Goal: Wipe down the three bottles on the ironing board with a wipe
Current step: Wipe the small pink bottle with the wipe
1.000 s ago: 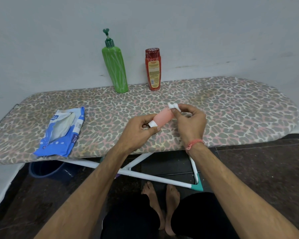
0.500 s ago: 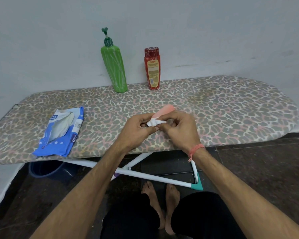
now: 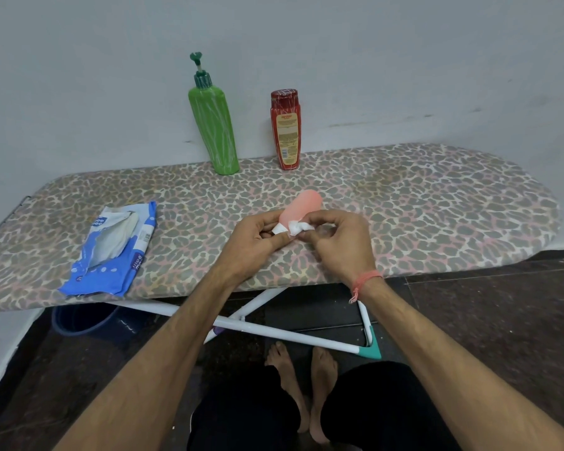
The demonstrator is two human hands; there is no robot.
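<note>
Three bottles are here. One is a small pink bottle (image 3: 302,207) with a rounded end and a white cap near the fingers. It is held up just above the ironing board (image 3: 437,203), near its front edge, tilted so the round end points up and away from the person. The left hand (image 3: 254,242) pinches the cap end, with fingers and thumb curled round it. The right hand (image 3: 342,242) pinches a small white wipe (image 3: 298,226) — the grip is tight on it — and the wipe presses on the pink bottle right by the cap.

Two more bottles stand upright at the back of the board, by the wall. One is a tall green bottle (image 3: 214,128) with a dark green pump on top and pale streaks down its side. Just beside it, on its right and not touching, is a shorter red bottle (image 3: 285,128) with a yellow label. The label has small writing and a barcode, too tiny to read.

On the left of the board lies a blue wipes pack (image 3: 111,249), torn open, with a white wipe showing — the white letters on it are too bent to read. A thin orange wrist thread (image 3: 365,278) is tied on the right wrist.
</note>
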